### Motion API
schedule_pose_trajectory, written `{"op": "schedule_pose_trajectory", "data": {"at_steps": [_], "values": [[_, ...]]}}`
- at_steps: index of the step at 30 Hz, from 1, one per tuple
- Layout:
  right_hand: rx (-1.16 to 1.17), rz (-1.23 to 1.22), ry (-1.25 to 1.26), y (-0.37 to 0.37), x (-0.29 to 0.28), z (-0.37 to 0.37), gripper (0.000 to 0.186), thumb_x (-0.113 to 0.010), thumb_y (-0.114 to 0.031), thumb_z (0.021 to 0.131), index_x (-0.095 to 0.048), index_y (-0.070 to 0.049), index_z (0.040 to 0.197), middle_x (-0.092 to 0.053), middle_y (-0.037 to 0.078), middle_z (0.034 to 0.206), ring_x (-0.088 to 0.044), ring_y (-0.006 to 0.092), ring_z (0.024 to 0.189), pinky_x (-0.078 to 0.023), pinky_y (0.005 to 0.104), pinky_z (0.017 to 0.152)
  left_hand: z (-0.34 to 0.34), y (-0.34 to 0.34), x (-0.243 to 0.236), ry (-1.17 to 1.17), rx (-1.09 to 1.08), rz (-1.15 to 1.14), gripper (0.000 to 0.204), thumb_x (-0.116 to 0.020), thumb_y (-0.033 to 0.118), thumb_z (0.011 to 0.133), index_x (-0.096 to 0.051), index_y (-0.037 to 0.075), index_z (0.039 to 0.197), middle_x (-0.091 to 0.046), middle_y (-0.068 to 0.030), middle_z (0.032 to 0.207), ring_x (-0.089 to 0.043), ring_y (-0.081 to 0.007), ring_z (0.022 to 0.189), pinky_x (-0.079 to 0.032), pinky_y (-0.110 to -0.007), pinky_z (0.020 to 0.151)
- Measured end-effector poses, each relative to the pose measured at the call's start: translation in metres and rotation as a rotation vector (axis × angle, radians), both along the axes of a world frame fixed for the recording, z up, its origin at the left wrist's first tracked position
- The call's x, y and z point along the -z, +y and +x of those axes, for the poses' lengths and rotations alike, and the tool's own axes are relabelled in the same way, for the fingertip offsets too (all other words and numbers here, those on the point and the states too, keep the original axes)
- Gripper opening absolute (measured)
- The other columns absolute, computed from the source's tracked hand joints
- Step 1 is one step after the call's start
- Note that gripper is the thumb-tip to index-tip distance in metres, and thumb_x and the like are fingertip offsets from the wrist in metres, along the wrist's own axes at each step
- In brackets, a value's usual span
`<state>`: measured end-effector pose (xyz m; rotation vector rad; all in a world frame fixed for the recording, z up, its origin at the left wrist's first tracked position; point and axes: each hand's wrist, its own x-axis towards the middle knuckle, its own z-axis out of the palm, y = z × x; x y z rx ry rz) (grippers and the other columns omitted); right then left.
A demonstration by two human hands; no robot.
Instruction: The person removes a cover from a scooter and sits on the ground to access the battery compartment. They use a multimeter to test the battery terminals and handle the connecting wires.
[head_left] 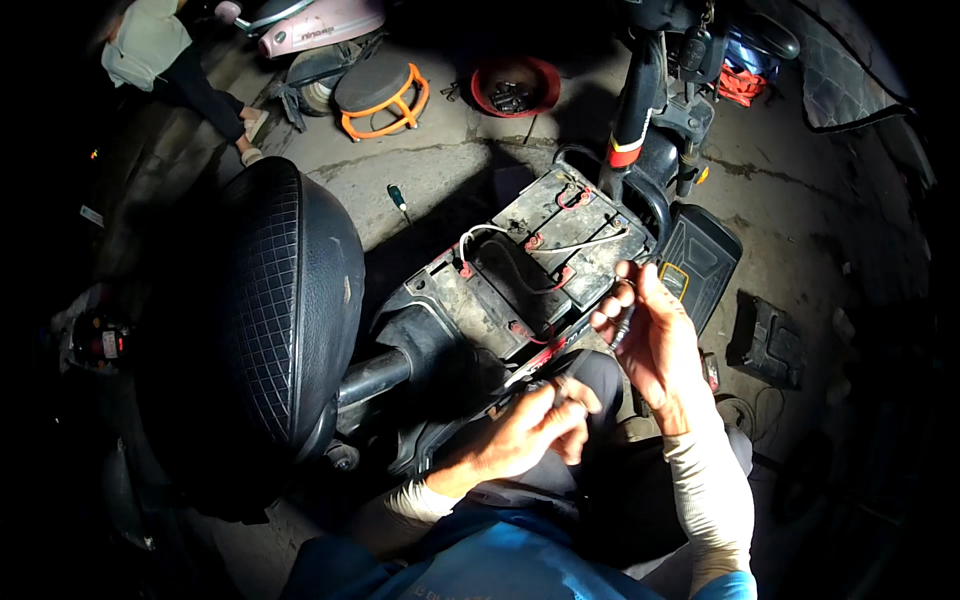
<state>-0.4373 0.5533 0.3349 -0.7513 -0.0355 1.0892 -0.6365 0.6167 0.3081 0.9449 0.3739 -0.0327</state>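
Note:
My right hand [650, 335] is raised beside the right end of an electric scooter's open battery bay. Its fingers are closed round a thin, dark piece with a metallic sheen [622, 328], whose kind I cannot make out. Lower and to the left, my left hand [530, 430] hovers over my lap near the scooter's side, fingers curled and partly blurred; whatever they may hold is hidden. Several dusty grey batteries [500, 310] fill the bay, joined by white and red wires [590, 243]. A black cover [705, 255] lies beyond my right hand.
The black scooter seat [270, 300] rises at the left. On the ground beyond are a screwdriver [398, 198], an orange-framed stool [385, 95] and a red bowl of parts [515, 88]. At the right stands a black box [768, 340]. Another person [165, 60] is at the upper left.

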Motion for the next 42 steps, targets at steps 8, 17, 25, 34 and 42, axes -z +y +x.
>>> {"op": "schedule_pose_trajectory", "data": {"at_steps": [8,17,25,34,42], "values": [[-0.29,-0.115,0.079,0.011,0.048,-0.039,0.025,-0.071,-0.005,0.098,-0.064,-0.004,0.121,-0.071,0.01,0.107,-0.069,0.0211,0.095,-0.057,0.0379,0.089,-0.02,0.033,0.011,0.057,-0.277,0.219,0.017,-0.054,0.028,0.11,-0.054,0.013,0.116,-0.04,0.009,0.077,-0.032,-0.001,0.06,-0.027,-0.019,0.051],[-0.243,-0.068,0.141,0.023,0.059,-0.045,0.027,-0.061,-0.001,0.102,-0.055,-0.002,0.128,-0.07,0.016,0.115,-0.071,0.023,0.094,-0.061,0.0333,0.082,-0.04,0.061,0.006,0.248,-0.428,0.15,0.016,-0.046,0.018,0.101,-0.058,0.007,0.105,-0.051,0.0014,0.079,-0.04,-0.0046,0.056,-0.03,-0.019,0.047],[-0.496,-0.122,-0.001,0.016,0.049,-0.044,0.038,-0.067,-0.007,0.101,-0.047,0.005,0.131,-0.072,0.019,0.105,-0.073,0.0236,0.086,-0.062,0.0325,0.077,-0.035,0.09,0.004,0.214,-0.629,0.337,0.017,-0.048,0.02,0.105,-0.059,0.008,0.104,-0.052,0.0017,0.083,-0.041,-0.0038,0.059,-0.031,-0.019,0.049],[-0.414,-0.168,-0.033,0.01,0.041,-0.047,0.019,-0.071,-0.016,0.1,-0.069,-0.002,0.113,-0.075,0.009,0.106,-0.07,0.0148,0.081,-0.057,0.0246,0.071,-0.032,0.113,0.01,0.194,-0.857,0.563,0.021,-0.051,0.019,0.109,-0.064,0.008,0.121,-0.058,0.0017,0.086,-0.051,-0.0067,0.072,-0.043,-0.023,0.06],[-0.454,-0.111,0.013,0.014,0.035,-0.048,0.013,-0.071,-0.009,0.097,-0.071,0.001,0.105,-0.057,0.0,0.075,-0.05,0.0065,0.059,-0.041,0.0228,0.053,-0.029,0.123,0.021,0.238,-0.882,1.331,0.019,-0.06,0.012,0.105,-0.07,0.0,0.116,-0.066,-0.0059,0.107,-0.061,-0.019,0.096,-0.048,-0.032,0.094]]}}
